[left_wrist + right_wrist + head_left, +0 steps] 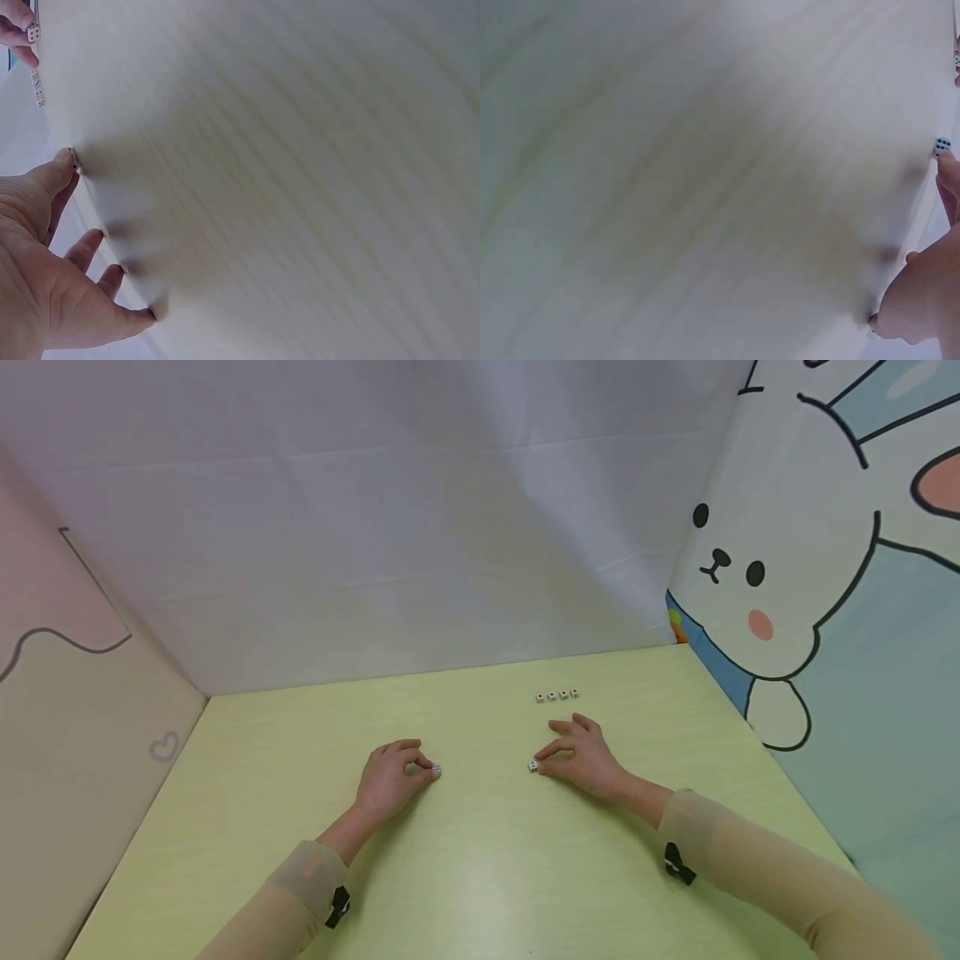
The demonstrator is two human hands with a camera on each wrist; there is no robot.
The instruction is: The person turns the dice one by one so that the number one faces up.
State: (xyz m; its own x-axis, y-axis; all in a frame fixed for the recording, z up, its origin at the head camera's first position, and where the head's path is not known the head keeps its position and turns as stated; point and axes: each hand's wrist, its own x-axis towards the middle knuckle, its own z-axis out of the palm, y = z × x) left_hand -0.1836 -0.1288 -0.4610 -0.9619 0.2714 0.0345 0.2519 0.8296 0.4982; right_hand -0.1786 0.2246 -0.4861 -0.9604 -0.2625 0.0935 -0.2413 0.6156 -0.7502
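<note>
Between thumb and index finger my left hand pinches a small white die just at the table surface, left of centre. Its other fingertips touch the table in the left wrist view. My right hand pinches another white die, right of centre, with its remaining fingers spread. Dark blue pips show on this right die in the right wrist view. Beyond the right hand, a short row of several white dice stands on the table, each with a red pip facing me.
The pale yellow-green table reaches back to a white cloth wall. A rabbit-printed panel borders it on the right, and a pink and cream panel on the left. Black straps hang at both sleeves.
</note>
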